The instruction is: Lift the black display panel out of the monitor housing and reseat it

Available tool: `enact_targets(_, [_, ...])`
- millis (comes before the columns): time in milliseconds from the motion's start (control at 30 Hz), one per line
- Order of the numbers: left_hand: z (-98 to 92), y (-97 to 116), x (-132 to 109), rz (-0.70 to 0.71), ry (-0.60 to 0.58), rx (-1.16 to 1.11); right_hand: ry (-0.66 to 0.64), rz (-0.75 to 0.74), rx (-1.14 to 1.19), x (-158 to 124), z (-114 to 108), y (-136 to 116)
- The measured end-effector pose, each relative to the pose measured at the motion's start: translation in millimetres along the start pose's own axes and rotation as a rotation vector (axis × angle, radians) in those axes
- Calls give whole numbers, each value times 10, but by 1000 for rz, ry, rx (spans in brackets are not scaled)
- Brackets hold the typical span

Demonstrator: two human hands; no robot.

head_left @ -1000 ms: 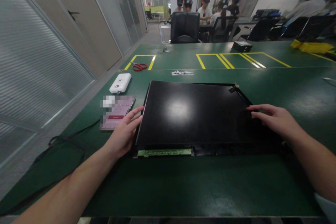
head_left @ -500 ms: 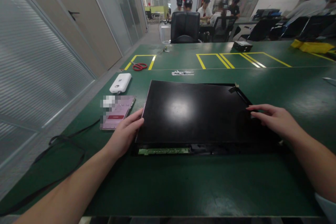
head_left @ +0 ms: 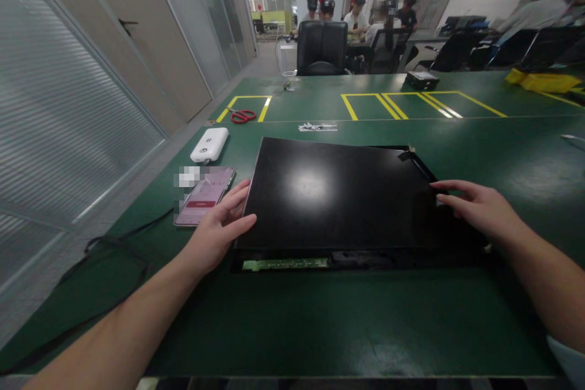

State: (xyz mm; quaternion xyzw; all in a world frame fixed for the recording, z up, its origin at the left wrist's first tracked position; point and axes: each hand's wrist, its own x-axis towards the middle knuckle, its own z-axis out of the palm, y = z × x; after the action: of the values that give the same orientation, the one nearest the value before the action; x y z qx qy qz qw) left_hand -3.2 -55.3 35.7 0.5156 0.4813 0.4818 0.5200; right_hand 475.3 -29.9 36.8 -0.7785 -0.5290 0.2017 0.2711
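Note:
A glossy black display panel (head_left: 338,195) lies over a black frame (head_left: 393,260), its left side raised above the frame. Along the near edge of the frame a green circuit board strip (head_left: 286,264) shows. My left hand (head_left: 219,228) grips the panel's left edge, thumb on top and fingers at the side, their tips partly hidden. At the panel's right edge, my right hand (head_left: 478,204) pinches the border between thumb and forefinger. Near the far right corner, black tape (head_left: 404,156) sits on the panel.
To the left lie a phone (head_left: 205,195) with a black cable (head_left: 114,241) and a white power bank (head_left: 210,144). Red-handled scissors (head_left: 243,116) and white scraps (head_left: 317,127) lie farther back on the green table (head_left: 320,323). Several people sit beyond a black chair (head_left: 322,47).
My left thumb has moved onto the panel's top face, and the fingers have shifted up along its edge. The panel's left side has risen slightly. My right hand stays nearly still.

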Motion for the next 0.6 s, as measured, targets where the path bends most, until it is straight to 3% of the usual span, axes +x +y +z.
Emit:
enact_targets(267, [24, 23, -3, 15, -21, -21, 39, -56, 158, 41, 45, 59])
enact_targets(600, [58, 30, -6, -24, -43, -95, 103, 65, 205, -50, 28, -95])
